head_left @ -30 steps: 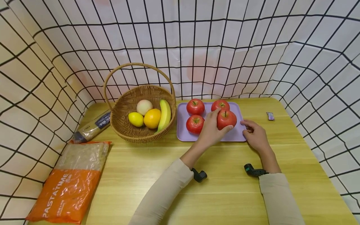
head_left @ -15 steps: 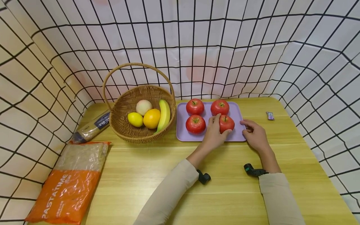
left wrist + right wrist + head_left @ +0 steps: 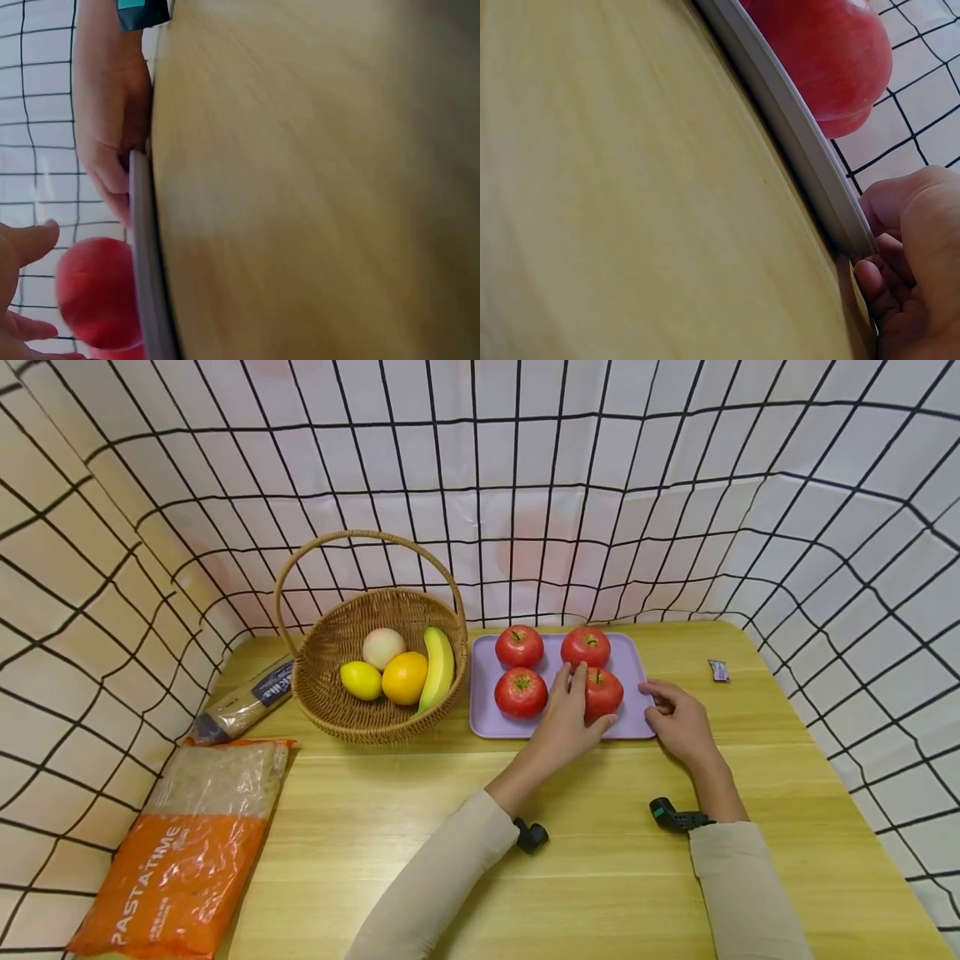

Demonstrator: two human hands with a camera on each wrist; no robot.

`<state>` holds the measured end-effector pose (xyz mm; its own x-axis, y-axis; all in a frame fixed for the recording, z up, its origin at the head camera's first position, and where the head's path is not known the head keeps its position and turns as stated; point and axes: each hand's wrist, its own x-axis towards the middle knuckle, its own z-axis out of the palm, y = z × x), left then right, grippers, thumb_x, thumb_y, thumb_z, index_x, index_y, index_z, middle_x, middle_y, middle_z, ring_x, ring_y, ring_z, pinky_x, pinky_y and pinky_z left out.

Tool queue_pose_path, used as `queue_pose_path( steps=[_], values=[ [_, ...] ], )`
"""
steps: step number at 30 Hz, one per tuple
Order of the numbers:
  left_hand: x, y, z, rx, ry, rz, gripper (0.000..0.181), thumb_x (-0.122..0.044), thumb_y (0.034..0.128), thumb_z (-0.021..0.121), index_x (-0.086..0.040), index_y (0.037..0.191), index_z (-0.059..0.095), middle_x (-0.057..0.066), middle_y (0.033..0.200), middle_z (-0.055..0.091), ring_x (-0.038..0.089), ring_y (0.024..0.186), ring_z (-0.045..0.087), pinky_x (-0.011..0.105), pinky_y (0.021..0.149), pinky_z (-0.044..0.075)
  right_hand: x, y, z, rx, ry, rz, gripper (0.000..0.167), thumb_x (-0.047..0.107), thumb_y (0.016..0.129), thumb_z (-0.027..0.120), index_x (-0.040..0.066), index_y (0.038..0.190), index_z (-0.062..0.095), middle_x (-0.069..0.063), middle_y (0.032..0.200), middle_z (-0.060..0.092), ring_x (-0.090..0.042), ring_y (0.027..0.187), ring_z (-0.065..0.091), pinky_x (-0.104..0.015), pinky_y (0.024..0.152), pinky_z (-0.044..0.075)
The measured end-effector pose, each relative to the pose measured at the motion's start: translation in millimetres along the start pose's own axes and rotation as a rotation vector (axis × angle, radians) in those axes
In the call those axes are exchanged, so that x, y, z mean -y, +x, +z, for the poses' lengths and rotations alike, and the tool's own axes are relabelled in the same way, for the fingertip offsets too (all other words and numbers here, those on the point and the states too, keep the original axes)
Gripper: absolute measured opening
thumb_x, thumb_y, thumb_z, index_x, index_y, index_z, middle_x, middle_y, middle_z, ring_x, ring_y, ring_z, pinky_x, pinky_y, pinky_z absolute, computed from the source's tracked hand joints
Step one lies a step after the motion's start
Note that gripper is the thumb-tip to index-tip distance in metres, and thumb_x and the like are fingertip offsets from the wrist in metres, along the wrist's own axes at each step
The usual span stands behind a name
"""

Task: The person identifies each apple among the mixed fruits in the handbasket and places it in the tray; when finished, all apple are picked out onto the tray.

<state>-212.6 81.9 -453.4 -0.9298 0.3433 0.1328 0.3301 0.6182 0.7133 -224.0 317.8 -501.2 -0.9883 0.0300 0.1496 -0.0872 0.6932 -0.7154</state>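
A lilac tray holds several red apples, two of them at the back. My left hand hovers by the front right apple, fingers spread. In the left wrist view the thumb and fingers stand apart from that apple, which sits on the tray. To its left lies the front left apple. At the tray's right end my right hand pinches the rim; in the right wrist view its fingers curl at the tray's corner.
A wicker basket with a tall handle holds a lemon, an orange, a peach and a banana. On the left lie an orange pasta bag and a clear packet. A small wrapped sweet lies right of the tray.
My left hand lowered the apple into the tray's front right spot, then loosened its fingers and drew slightly back left. My right hand stayed at the tray's rim.
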Motion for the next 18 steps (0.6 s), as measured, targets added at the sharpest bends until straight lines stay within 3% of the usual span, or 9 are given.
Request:
queue_pose_path(
  steps=[4,10,13,16,18],
  values=[
    [3.6,-8.7,-11.9,-0.027,0.072,0.117,0.086,-0.044,0.095,0.072,-0.009,0.161,0.03,0.018,0.168,0.026,0.032,0.153,0.034,0.046,0.119,0.04,0,0.6,-1,0.011,0.02,0.012,0.043,0.008,0.097,0.058,0.007,0.14,0.063,-0.017,0.142,0.06,-0.013,0.1,0.053,-0.004,0.077,0.039],
    [13.9,-21.4,-42.7,-0.082,0.065,0.251,0.076,-0.048,0.094,0.073,-0.013,0.155,0.043,0.012,0.159,0.043,0.027,0.146,0.045,0.047,0.116,0.045,5,1.2,-9,0.048,0.08,0.025,0.047,0.013,0.102,0.056,0.006,0.148,0.054,-0.021,0.146,0.055,-0.026,0.117,0.056,-0.006,0.087,0.043],
    [20.3,-31.3,-67.1,-0.104,0.045,0.294,0.072,-0.05,0.0927,0.073,-0.013,0.151,0.05,0.009,0.155,0.05,0.024,0.144,0.048,0.046,0.116,0.045,14,0.6,-14,0.076,0.093,0.018,0.049,0.022,0.106,0.056,0.007,0.152,0.048,-0.022,0.152,0.049,-0.036,0.13,0.054,-0.027,0.104,0.051],
    [26.8,-43.1,-97.5,-0.132,0.046,0.302,0.072,-0.053,0.09,0.075,-0.014,0.147,0.055,0.005,0.153,0.055,0.022,0.143,0.05,0.044,0.116,0.045,27,1.7,-19,0.105,0.086,-0.025,0.054,0.03,0.107,0.054,0.007,0.155,0.043,-0.022,0.158,0.042,-0.043,0.138,0.048,-0.056,0.111,0.045],
    [31.5,-50.0,-119.8,-0.155,0.063,0.297,0.073,-0.055,0.0877,0.076,-0.015,0.145,0.058,0.003,0.152,0.056,0.022,0.142,0.052,0.044,0.116,0.044,39,3.8,-24,0.121,0.067,-0.066,0.057,0.033,0.108,0.053,0.005,0.156,0.041,-0.024,0.16,0.039,-0.048,0.14,0.044,-0.065,0.111,0.041]
  ],
)
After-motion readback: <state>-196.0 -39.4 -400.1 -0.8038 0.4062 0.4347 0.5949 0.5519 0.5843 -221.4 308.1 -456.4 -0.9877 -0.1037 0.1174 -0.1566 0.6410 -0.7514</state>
